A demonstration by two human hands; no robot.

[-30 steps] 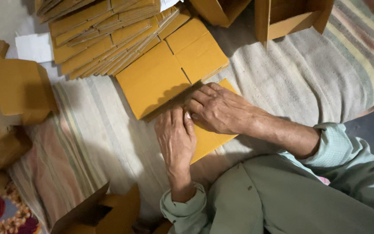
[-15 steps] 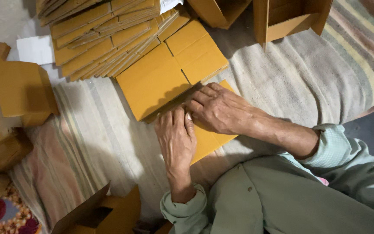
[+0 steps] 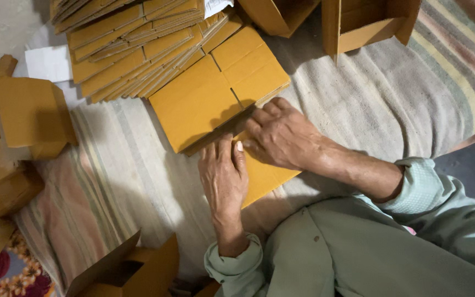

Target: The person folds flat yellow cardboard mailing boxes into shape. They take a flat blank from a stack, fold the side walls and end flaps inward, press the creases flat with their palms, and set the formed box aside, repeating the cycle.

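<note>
A flat yellow cardboard box blank (image 3: 268, 173) lies on a striped cloth in front of me. My left hand (image 3: 224, 176) presses palm-down on its near part, fingers together. My right hand (image 3: 281, 135) rests on it just to the right, fingers curled at the edge of another flat blank (image 3: 199, 102) that lies partly over it. Both hands touch each other at the fingertips. Most of the lower blank is hidden under my hands.
A fanned stack of flat yellow blanks (image 3: 133, 41) lies at the back left. Folded-up boxes (image 3: 28, 115) pile at the left, one open box (image 3: 133, 269) sits near my left elbow, and others (image 3: 366, 22) stand at the back right. A white paper (image 3: 48, 63) lies by the stack.
Hardly anything differs: both hands stay pressed on the blank in the same spot, with only a slight shift of the view.
</note>
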